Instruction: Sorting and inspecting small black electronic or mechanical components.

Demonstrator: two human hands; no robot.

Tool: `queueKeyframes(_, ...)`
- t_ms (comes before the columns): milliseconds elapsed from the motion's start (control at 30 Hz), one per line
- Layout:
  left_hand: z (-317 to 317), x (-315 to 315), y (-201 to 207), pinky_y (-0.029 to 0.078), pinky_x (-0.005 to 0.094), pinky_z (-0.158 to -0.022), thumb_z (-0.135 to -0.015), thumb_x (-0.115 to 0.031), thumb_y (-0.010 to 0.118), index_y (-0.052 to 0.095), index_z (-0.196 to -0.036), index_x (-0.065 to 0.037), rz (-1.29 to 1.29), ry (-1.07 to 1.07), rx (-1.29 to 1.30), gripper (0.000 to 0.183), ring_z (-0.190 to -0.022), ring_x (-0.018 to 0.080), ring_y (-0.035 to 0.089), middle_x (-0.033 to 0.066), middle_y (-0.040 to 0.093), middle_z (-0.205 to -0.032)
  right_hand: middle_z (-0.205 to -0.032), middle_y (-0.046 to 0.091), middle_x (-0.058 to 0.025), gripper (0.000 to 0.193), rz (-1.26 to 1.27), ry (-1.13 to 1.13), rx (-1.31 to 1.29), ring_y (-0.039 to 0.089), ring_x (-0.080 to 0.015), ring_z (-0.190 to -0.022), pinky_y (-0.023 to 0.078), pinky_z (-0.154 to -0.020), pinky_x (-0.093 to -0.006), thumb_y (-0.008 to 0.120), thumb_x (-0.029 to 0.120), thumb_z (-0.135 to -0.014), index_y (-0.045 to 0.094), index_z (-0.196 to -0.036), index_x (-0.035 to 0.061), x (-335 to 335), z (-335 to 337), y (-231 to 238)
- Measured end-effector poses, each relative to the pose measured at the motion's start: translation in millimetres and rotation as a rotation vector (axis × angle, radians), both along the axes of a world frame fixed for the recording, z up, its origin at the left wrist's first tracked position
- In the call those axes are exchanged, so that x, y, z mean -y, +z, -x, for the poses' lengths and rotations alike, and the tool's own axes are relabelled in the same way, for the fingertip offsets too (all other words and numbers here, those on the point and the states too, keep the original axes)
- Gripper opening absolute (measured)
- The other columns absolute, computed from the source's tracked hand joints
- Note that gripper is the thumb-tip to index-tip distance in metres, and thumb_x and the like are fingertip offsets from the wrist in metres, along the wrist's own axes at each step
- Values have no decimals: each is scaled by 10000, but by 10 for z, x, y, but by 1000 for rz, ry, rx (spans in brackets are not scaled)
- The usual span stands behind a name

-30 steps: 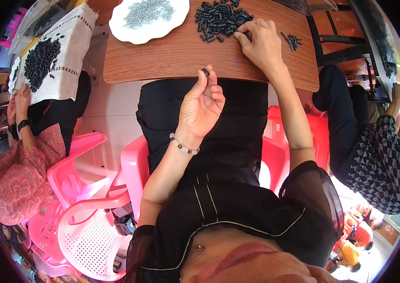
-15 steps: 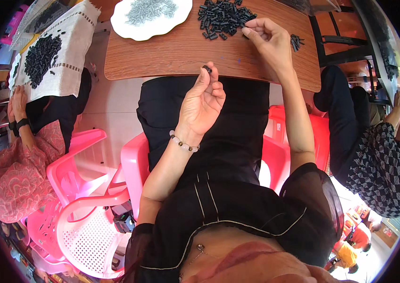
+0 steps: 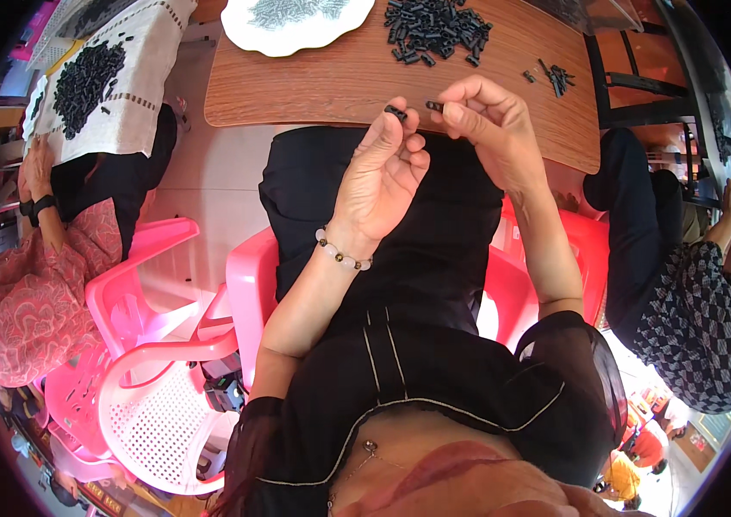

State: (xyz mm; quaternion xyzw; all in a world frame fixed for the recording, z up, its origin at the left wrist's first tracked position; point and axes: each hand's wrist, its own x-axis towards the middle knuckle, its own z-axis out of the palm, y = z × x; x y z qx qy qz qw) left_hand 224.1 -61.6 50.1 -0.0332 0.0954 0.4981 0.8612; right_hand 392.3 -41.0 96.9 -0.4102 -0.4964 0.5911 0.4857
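Observation:
Between thumb and fingertips, my left hand (image 3: 380, 177) pinches a small black cylindrical part (image 3: 396, 113). Just to its right, my right hand (image 3: 499, 133) is closed on another small black part (image 3: 434, 106), its end pointing toward the left hand. The two parts are close but apart, held above the near edge of the wooden table (image 3: 322, 93). Farther back lies a heap of similar black parts (image 3: 436, 33). A white scalloped plate (image 3: 277, 49) holds many small silvery pieces (image 3: 295, 12). A small cluster of thin black parts (image 3: 558, 79) rests at the right.
A single dark part (image 3: 529, 77) lies beside the cluster. At left, a co-worker's hands (image 3: 36, 168) are near a cloth-covered table (image 3: 137, 86) with a black heap (image 3: 88, 86). Another person (image 3: 701, 302) sits at the right. Pink plastic chairs (image 3: 158, 422) stand at the left.
My right hand has drawn back from the black heap toward my left hand, carrying a black part. My left hand still pinches its part. The view has shifted slightly.

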Motion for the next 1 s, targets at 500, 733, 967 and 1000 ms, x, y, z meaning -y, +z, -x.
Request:
queueKeyframes(500,14,33,23,459,240,-750,-872,-247,687,602,-1130,-146,-25,2,-70,290,-858,77,569,-35,626,-927,-877,678,-83,115,-15,65,13,643,-120,-793,513,-762,-250,690,46,-860,632,-932,-23,157,193,105)
queueKeyframes(733,2,34,23,443,239,-765,-884,-258,671,605,-1124,-131,-70,10,-114,279,-853,73,563,-40,624,-915,-913,682,-83,132,-28,57,37,655,-132,-860,508,-809,-260,704,64,-853,628,-932,-9,152,182,78)
queueKeyframes(967,-6,34,-3,437,238,-772,-886,-260,670,619,-1115,-124,-111,25,-153,272,-847,68,553,-48,621,-915,-905,671,-66,111,7,44,5,636,-116,-849,498,-802,-255,701,56,-854,629,-910,-7,162,205,43)
queueKeyframes(1000,-7,36,-8,436,238,-776,-886,-260,670,622,-1114,-122,-121,29,-163,271,-850,67,551,-49,622,-915,-859,662,-67,92,-46,21,10,630,-112,-787,505,-725,-244,695,38,-854,632,-893,-17,165,225,38)
